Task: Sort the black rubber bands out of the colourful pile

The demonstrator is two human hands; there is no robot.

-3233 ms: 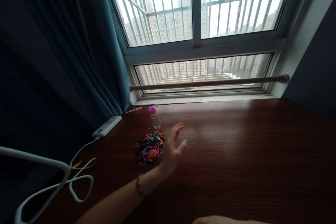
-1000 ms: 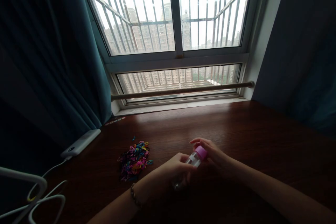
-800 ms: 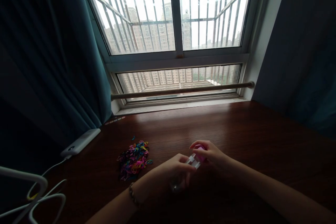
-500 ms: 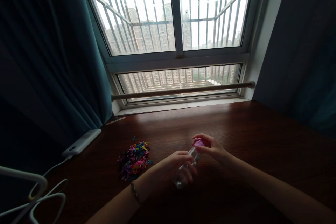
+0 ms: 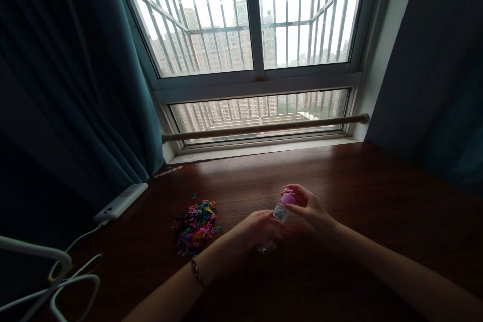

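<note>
Both hands hold a small clear plastic bottle (image 5: pixel 278 216) with a white label, tilted above the dark wooden table (image 5: pixel 377 211). My left hand (image 5: pixel 253 229) is wrapped round the bottle's lower body. My right hand (image 5: pixel 307 206) pinches its pink cap (image 5: pixel 288 197) with the fingertips. To the left of the hands lies a heap of small colourful rubber bands (image 5: pixel 196 224) on the table.
A white power bank (image 5: pixel 121 202) lies at the table's left edge with a white cable (image 5: pixel 71 282) looping toward me. Teal curtains (image 5: pixel 75 85) hang on the left and a dark curtain on the right. A barred window (image 5: pixel 256 25) and a wooden rail (image 5: pixel 264 127) run along the far side.
The bottle was picked up from beside the rubber bands. Over the last second it has tipped more upright while my right fingers shifted on the pink cap.
</note>
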